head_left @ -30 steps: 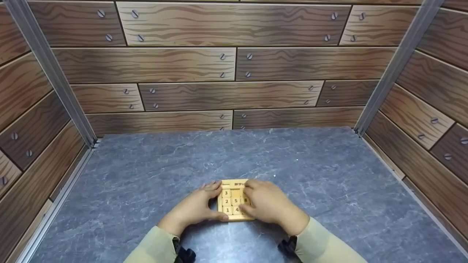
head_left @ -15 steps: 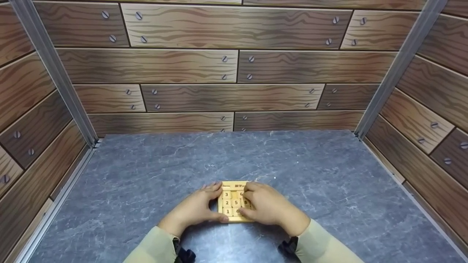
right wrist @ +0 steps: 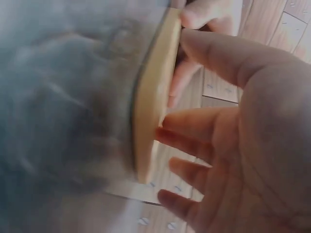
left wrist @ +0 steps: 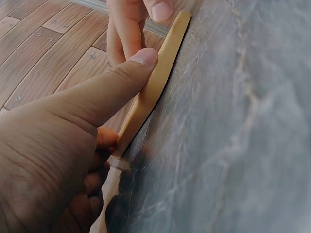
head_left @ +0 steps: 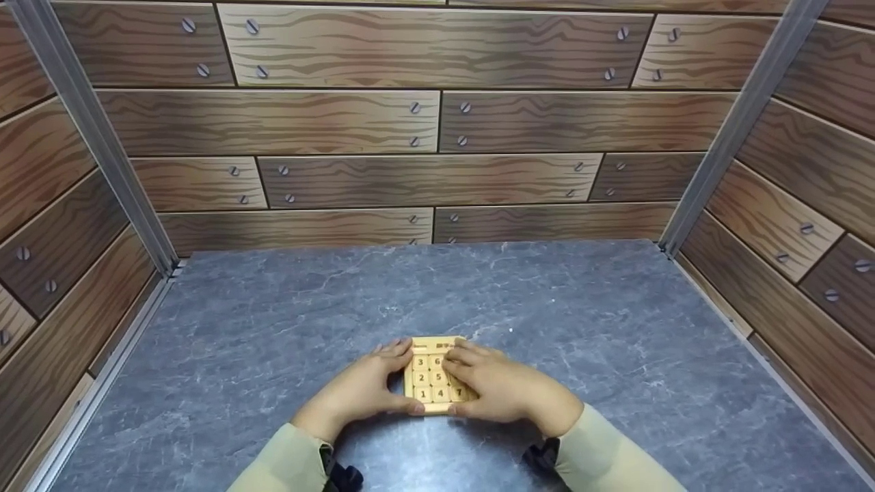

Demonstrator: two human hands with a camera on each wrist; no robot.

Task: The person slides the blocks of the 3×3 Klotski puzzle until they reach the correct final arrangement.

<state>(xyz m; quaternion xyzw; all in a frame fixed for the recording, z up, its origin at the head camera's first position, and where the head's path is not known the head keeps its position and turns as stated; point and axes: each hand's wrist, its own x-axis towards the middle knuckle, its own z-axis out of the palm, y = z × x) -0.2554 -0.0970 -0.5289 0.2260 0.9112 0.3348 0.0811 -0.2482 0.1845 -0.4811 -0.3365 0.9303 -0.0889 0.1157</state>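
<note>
A yellow wooden number slide puzzle (head_left: 430,378) lies flat on the table, its visible tiles reading 3 and 6, 2 and 5, then 1, 4 and 7 by row. My left hand (head_left: 362,388) grips the puzzle's left side, thumb on the near edge and fingers at the far left corner. My right hand (head_left: 509,386) lies over the right side with loosely extended fingers, covering the right column's upper part; its thumb touches the near edge. In the right wrist view, index and middle fingertips reach the puzzle's top face while the other fingers (right wrist: 180,201) stay off it.
The grey marbled tabletop (head_left: 307,294) spreads around the puzzle. Wood-plank-patterned walls (head_left: 437,123) stand at the back and both sides, with metal corner posts (head_left: 102,137) between them. Black straps (head_left: 342,475) sit at both wrists.
The 6 tile has slid left into the gap in the top row's middle. My right fingers have shifted over the right column, and the thumb has moved down to the near edge, uncovering the 7.
</note>
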